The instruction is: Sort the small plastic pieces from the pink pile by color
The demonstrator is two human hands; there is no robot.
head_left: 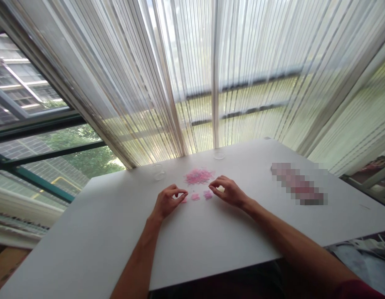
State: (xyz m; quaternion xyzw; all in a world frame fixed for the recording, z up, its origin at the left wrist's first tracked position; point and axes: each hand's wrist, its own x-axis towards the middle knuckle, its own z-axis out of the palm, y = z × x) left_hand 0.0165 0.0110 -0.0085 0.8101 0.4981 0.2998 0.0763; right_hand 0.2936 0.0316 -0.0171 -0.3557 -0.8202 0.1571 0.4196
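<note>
the left hand [167,202] and right hand [228,192] curl their fingers [183,193] inward, any pinch unclear, with small pink clusters [195,196] set out between them and a larger pink heap [198,176] left just beyond.

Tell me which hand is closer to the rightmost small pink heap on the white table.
Right. The right hand lies just up and to the right of the rightmost small pink heap, almost over it. The left hand is farther off to its left, with another small pink heap between them.

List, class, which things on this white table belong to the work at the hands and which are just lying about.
At work: left hand; right hand; small pink clusters; pink heap.
Lying about: two clear round pieces; pixelated object.
</note>
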